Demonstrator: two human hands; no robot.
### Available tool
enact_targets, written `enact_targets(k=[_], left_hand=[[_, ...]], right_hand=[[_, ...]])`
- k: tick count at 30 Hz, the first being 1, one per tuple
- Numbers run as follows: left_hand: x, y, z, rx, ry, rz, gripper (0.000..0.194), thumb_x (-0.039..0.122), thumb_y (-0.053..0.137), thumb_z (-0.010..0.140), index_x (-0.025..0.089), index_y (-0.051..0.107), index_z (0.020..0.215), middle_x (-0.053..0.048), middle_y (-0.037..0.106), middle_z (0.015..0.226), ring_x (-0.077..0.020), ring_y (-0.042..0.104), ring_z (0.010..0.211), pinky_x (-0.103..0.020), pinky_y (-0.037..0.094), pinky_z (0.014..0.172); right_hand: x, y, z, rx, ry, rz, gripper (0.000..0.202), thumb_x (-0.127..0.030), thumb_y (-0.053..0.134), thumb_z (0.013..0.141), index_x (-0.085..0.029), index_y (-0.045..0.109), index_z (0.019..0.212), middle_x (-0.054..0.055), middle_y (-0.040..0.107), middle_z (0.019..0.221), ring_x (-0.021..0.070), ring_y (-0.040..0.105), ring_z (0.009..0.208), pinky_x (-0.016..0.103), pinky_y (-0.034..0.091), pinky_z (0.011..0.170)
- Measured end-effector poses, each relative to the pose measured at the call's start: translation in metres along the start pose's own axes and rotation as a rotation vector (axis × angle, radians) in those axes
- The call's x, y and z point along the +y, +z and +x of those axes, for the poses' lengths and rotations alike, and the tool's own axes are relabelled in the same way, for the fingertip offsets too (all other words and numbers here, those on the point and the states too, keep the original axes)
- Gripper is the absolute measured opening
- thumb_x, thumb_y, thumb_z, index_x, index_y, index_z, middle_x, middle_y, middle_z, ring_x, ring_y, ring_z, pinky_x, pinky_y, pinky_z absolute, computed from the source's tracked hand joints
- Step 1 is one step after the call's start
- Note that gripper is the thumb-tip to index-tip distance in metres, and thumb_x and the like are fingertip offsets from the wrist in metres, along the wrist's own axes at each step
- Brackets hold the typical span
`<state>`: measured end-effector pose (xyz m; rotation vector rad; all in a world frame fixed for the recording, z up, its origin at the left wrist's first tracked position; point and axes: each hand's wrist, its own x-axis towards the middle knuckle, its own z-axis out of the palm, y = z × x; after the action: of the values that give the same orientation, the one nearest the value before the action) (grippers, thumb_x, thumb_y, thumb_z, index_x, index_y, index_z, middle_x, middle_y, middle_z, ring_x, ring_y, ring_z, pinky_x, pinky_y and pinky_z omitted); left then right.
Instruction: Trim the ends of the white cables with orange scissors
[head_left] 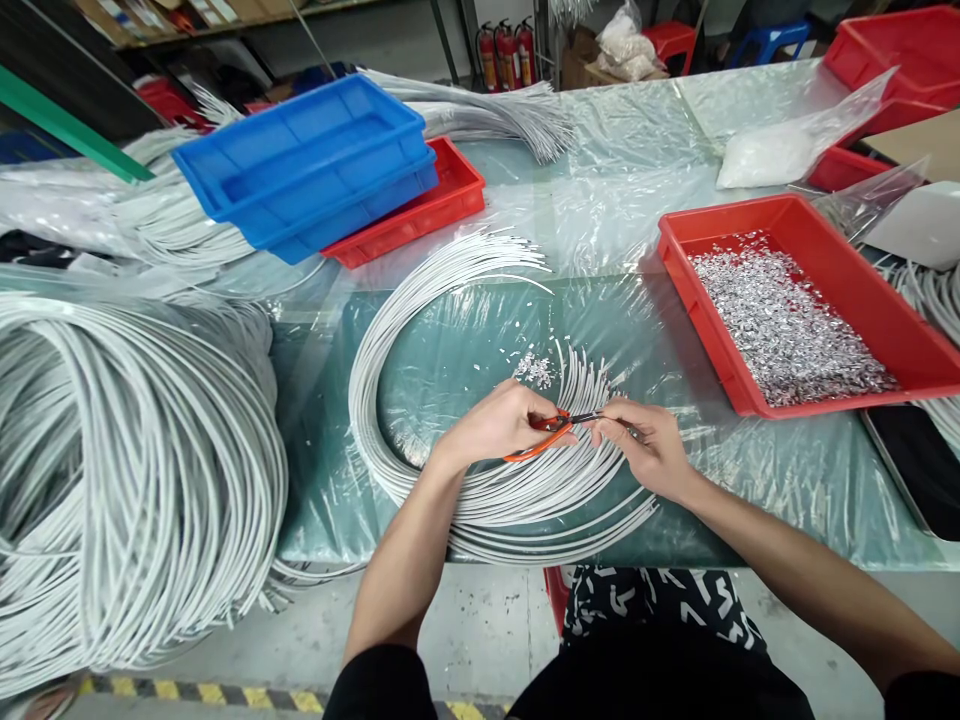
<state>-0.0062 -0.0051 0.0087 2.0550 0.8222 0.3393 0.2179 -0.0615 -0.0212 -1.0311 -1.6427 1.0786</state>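
Firmly, your left grip [511, 424] clasped orange-handled pliers [557, 424] over smooth, curved cables [525, 492]; what your right grip [651, 446] held, I couldn't tell.

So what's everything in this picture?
Slim metal cutters: one, orange-handled, left hand
Looped thin cables: many, white, mid-table
Big cable heap: one, white, left
Shallow plastic trays: two, blue, back left
Long plastic tray: one, red, under them
Plastic chip tray: one, red, right
Shiny chips: many, silver, inside it
Cylindrical extinguishers: three, red, far back
Flat rectangular slab: one, black, right edge
Left hand: one, bare, around cutters
Right hand: one, bare, at cutters' tip
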Motion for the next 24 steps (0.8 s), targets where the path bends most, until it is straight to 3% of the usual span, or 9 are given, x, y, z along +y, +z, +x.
enact_targets(k=[4,7,11,15,19,24], left_hand=[[0.001,-0.001,0.000,-0.004,0.009,0.013,0.051,0.044,0.066,0.088,0.017,0.040,0.054,0.005,0.021,0.059,-0.0102,0.016,0.059,-0.026,0.018,0.049],[0.002,-0.002,0.000,-0.010,0.010,0.033,0.051,0.044,0.064,0.089,0.018,0.037,0.054,0.005,0.021,0.059,-0.0101,0.016,0.059,-0.027,0.018,0.050],[0.002,-0.002,0.000,-0.009,0.022,0.066,0.052,0.043,0.062,0.090,0.018,0.034,0.054,0.005,0.019,0.061,-0.0110,0.014,0.061,-0.028,0.016,0.051],[0.001,0.000,0.000,-0.023,0.018,0.054,0.051,0.043,0.062,0.089,0.018,0.036,0.054,0.005,0.020,0.061,-0.0108,0.014,0.061,-0.028,0.017,0.051],[0.001,0.003,0.002,-0.020,-0.002,0.064,0.051,0.043,0.062,0.090,0.017,0.037,0.053,0.005,0.020,0.059,-0.0106,0.015,0.059,-0.028,0.017,0.051],[0.002,0.005,0.004,0.028,-0.053,0.082,0.050,0.044,0.064,0.089,0.016,0.043,0.053,0.005,0.023,0.059,-0.0100,0.016,0.059,-0.027,0.018,0.051]], right_hand=[[0.001,-0.002,0.004,-0.116,0.152,0.237,0.038,-0.049,0.061,0.095,-0.019,0.069,0.073,0.002,0.064,0.062,0.0141,0.053,0.056,0.029,0.039,0.057],[0.003,-0.003,0.007,-0.142,0.188,0.303,0.039,-0.049,0.065,0.092,-0.018,0.068,0.069,0.001,0.063,0.059,0.0128,0.051,0.054,0.028,0.036,0.055],[0.004,-0.001,0.009,-0.093,0.171,0.292,0.037,-0.045,0.072,0.088,-0.018,0.064,0.064,0.001,0.060,0.058,0.0137,0.054,0.060,0.027,0.038,0.058],[0.004,0.002,0.007,-0.017,0.147,0.248,0.038,-0.044,0.076,0.083,-0.019,0.057,0.062,-0.003,0.052,0.058,0.0109,0.043,0.054,0.026,0.033,0.052],[0.006,0.005,0.002,0.106,0.061,0.078,0.035,-0.033,0.073,0.085,-0.018,0.052,0.062,-0.004,0.044,0.059,0.0092,0.036,0.054,0.025,0.027,0.050],[0.006,0.008,0.000,0.170,0.062,0.041,0.031,-0.031,0.070,0.086,-0.018,0.054,0.063,-0.003,0.049,0.059,0.0093,0.038,0.054,0.025,0.028,0.050]])
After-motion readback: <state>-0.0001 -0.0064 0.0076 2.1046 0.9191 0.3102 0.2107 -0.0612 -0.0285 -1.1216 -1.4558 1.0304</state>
